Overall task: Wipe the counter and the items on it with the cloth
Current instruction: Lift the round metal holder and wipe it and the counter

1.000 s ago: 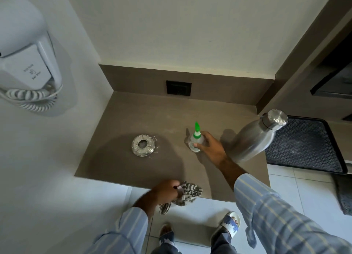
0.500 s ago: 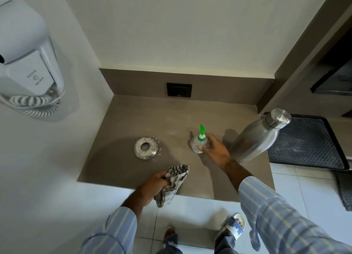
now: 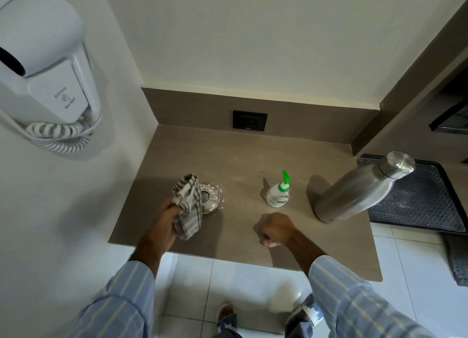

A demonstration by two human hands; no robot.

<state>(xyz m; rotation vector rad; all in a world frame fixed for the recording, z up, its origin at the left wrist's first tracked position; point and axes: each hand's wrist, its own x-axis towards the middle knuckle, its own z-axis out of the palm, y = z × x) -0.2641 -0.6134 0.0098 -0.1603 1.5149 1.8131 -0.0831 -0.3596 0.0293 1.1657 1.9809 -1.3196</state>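
The fingers of the left hand point(image 3: 169, 212) are closed around one end of a striped cloth point(image 3: 188, 206), which hangs bunched from the grip and drapes over the left edge of a round metal dish point(image 3: 209, 198). The dish sits on the brown tabletop point(image 3: 228, 155), left of the middle, and the cloth hides part of its rim. The fingers of the right hand point(image 3: 274, 227) are curled into a loose fist holding nothing, hovering over the near part of the tabletop. Just beyond that hand stands a small clear bottle with a green nozzle point(image 3: 278, 194), upright and apart from the fingers. Farther right, near the tabletop's right edge, a steel flask point(image 3: 359, 189) stands with its cap appearing to lean toward the right. Behind it, off the tabletop, lies a black tray point(image 3: 420, 198). A dark wall socket point(image 3: 250, 120) is set in the low back panel. On the left wall hangs a white hair dryer point(image 3: 43, 66) with a coiled cord. Both striped sleeves show at the bottom, above a tiled floor point(image 3: 240, 287).
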